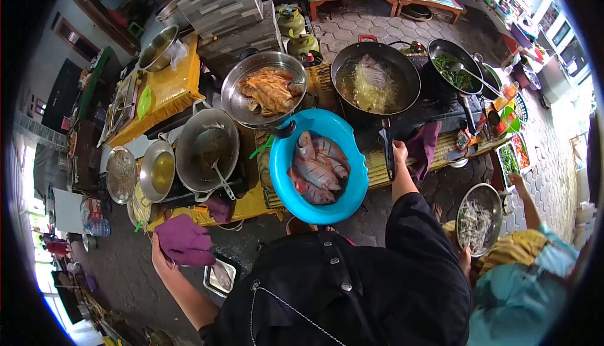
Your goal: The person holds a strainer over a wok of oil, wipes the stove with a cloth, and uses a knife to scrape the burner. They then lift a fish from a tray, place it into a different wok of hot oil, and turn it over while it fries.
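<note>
My left hand (165, 259), low at the left, is closed on the edge of a purple cloth (184, 240). My right hand (400, 153) is closed at the stove's front edge, with a second purple cloth (425, 147) in its fingers. Just left of it, the black handle (386, 151) of a frying pan (341, 81) points toward me. A whole fish (374, 85) fries in bubbling oil in that pan. In front of my body stands a blue basin (277, 170) of raw, scored fish (318, 166).
A pan of fried fish (270, 91) stands behind the basin. A wok (204, 141) with a slotted spatula (221, 179) sits left. Greens (454, 75) fill another pan. At right, a co-worker's hand (464, 261) holds a bowl of pale food (476, 223). A tray with a fish (220, 275) lies below.
</note>
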Available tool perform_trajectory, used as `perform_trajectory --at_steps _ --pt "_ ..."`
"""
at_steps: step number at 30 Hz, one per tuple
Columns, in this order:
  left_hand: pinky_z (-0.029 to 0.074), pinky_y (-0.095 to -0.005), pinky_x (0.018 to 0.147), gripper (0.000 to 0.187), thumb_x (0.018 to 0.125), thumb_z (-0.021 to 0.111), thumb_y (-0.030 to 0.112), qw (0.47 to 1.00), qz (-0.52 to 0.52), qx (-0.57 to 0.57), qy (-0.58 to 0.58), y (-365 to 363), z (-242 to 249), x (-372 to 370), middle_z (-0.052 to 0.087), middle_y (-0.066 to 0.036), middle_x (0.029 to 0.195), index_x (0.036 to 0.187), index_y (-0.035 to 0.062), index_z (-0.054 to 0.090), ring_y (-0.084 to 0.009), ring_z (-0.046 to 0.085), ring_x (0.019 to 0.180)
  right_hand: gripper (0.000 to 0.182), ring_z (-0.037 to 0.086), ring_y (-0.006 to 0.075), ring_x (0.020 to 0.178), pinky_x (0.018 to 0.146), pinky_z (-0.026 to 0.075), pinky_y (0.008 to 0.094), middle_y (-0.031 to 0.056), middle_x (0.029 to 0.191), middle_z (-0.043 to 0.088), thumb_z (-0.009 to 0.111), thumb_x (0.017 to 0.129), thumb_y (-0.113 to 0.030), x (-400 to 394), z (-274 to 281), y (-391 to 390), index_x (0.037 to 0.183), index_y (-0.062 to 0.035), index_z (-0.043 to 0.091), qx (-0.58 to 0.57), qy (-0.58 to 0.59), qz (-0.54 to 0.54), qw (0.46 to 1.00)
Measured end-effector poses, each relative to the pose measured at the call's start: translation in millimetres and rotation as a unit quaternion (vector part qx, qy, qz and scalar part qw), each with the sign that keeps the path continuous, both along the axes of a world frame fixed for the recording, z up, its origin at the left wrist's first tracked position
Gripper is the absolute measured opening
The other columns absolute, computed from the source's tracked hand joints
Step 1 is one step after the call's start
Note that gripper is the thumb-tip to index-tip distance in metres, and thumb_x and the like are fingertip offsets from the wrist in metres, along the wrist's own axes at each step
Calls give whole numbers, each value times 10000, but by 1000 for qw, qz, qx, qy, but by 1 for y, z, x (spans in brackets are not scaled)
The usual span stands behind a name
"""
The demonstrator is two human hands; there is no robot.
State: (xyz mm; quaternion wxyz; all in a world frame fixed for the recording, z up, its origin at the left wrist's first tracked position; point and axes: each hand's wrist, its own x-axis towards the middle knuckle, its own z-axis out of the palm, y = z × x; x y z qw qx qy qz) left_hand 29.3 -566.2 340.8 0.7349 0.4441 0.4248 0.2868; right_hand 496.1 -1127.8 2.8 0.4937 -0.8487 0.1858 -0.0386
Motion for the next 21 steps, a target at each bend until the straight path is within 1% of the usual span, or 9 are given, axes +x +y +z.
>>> perform_trajectory --at_steps 2,6,8,11,13,15,17,19,21 --pt "452 -381 847 441 849 562 326 1000 4 5 -2 -11 6 6 553 -108 1123 1165 30 479 -246 555 994 278 633 198 769 696 485 301 104 818 652 686 705 -215 -3 14 5 889 -22 606 -23 2 -3 1000" --pt "453 -382 849 443 851 560 322 1000 -4 -8 -11 -13 3 5 551 -110 1128 1171 28 476 -247 554 999 249 635 202 761 682 489 305 105 804 647 684 703 -178 -3 10 5 880 -26 596 -66 -13 3 998" --pt "453 -381 848 435 853 557 312 1000 27 -9 8 -15 3 8 552 -103 1127 1170 25 475 -247 554 998 246 635 201 757 678 489 304 102 808 647 680 706 -167 -4 7 4 888 -28 591 -61 -30 12 998" --pt "452 -377 849 434 852 559 307 999 34 -8 20 -17 7 12 553 -96 1127 1170 22 476 -245 555 995 228 635 210 748 667 490 299 95 816 647 666 707 -122 -7 16 6 906 -43 585 -59 -53 22 997" --pt "450 -375 851 434 853 558 307 1000 27 -7 8 -10 0 9 554 -95 1127 1170 23 477 -243 555 996 219 632 223 742 655 488 299 91 820 646 655 704 -97 -10 20 5 910 -58 589 -122 -76 40 989" --pt "449 -372 853 433 853 557 306 1000 21 -6 -5 -9 -1 10 555 -94 1126 1171 23 478 -241 555 998 210 630 227 735 648 487 303 92 809 644 648 706 -85 -9 20 6 907 -63 590 -133 -74 41 988" --pt "438 -372 867 401 887 507 284 999 43 -19 2 -13 5 15 550 -107 1140 1186 19 475 -244 544 1020 203 628 232 727 640 485 307 94 799 642 641 707 -72 -6 15 4 904 -68 592 -143 -74 42 986" --pt "436 -370 869 398 889 502 281 999 29 -21 -13 -2 -4 12 552 -107 1137 1185 17 475 -242 544 1020 173 620 242 710 623 482 312 95 765 633 614 731 -64 -4 12 3 903 -71 593 -138 -112 51 983" --pt "435 -369 870 394 892 497 278 999 24 -22 -25 0 -6 7 553 -107 1134 1184 15 474 -241 543 1021 142 613 260 668 588 476 324 105 747 622 544 757 -11 -8 17 3 879 -74 581 -143 -151 61 976"
